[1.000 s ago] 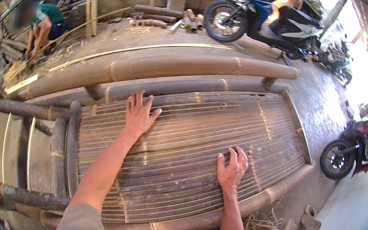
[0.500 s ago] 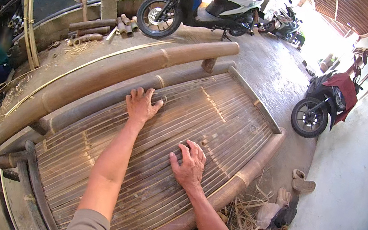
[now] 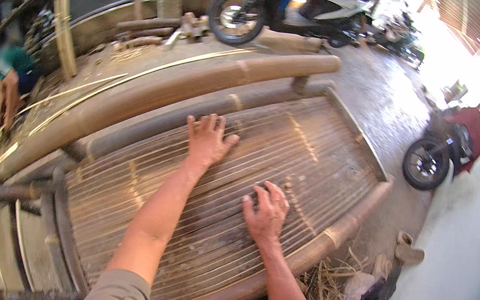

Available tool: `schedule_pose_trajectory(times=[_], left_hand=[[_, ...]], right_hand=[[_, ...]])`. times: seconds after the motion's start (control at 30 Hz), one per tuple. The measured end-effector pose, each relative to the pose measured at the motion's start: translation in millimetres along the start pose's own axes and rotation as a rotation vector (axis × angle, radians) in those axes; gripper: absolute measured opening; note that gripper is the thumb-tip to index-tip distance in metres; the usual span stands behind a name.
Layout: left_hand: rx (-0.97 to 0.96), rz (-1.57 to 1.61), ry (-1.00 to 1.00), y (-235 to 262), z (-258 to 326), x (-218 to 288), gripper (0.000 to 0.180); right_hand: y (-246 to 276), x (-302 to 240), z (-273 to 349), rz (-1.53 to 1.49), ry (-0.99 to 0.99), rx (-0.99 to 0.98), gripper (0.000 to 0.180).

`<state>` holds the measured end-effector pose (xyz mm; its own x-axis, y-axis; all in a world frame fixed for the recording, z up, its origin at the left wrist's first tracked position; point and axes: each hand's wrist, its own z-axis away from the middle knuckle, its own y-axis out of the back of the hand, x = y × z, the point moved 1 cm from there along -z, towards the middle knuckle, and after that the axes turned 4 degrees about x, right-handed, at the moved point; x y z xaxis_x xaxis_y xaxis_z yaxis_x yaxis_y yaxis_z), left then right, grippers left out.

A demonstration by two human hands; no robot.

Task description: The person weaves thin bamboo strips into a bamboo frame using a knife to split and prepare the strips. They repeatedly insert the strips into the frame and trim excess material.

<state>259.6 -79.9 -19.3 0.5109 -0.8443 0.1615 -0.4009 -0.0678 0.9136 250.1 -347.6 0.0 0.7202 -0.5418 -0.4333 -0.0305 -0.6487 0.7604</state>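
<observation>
A bench of brown bamboo lies before me, its slatted seat (image 3: pixel 237 168) running from lower left to upper right. My left hand (image 3: pixel 210 140) is over the far part of the slats, near the rear pole (image 3: pixel 186 112), with fingers spread and nothing in them. Closer to the front bamboo rail (image 3: pixel 336 231), my right hand (image 3: pixel 266 215) rests on or just above the slats. Its fingers are apart and slightly bent, also holding nothing. Beyond the seat runs a thick bamboo backrest rail (image 3: pixel 199 91).
A blue scooter (image 3: pixel 287 2) stands past the backrest, and a dark scooter (image 3: pixel 439 149) by the white wall (image 3: pixel 453 256). Bamboo shavings (image 3: pixel 333 291) and shoes (image 3: pixel 408 250) lie on the floor at right. Another person in green (image 3: pixel 14 63) bends down at far left.
My view has turned left, so the bench and scooters appear farther right. Both hands keep nearly the same places over the slats, with the left fingers a little more raised and spread.
</observation>
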Motion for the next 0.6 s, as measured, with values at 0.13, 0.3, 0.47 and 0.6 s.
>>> schedule_pose_trajectory(times=[0.13,0.3,0.47,0.6], left_hand=[[-0.114,0.355,0.121,28.8,34.7,-44.1,0.083],[-0.172,-0.013,0.277,87.3,112.9,-132.1,0.082],[-0.045,-0.004,0.217,82.8,138.1,-146.4,0.074],[0.021,0.032,0.254,75.3,135.6,-146.9,0.07]], right_hand=[[-3.2,4.4,1.0,0.008,-0.011,0.008,0.038],[-5.3,5.5,1.9,0.001,0.0,-0.002,0.039],[-3.3,-1.9,-0.1,0.081,-0.03,-0.049,0.043],[-25.7,-30.0,-40.8,0.099,0.142,-0.038,0.048]])
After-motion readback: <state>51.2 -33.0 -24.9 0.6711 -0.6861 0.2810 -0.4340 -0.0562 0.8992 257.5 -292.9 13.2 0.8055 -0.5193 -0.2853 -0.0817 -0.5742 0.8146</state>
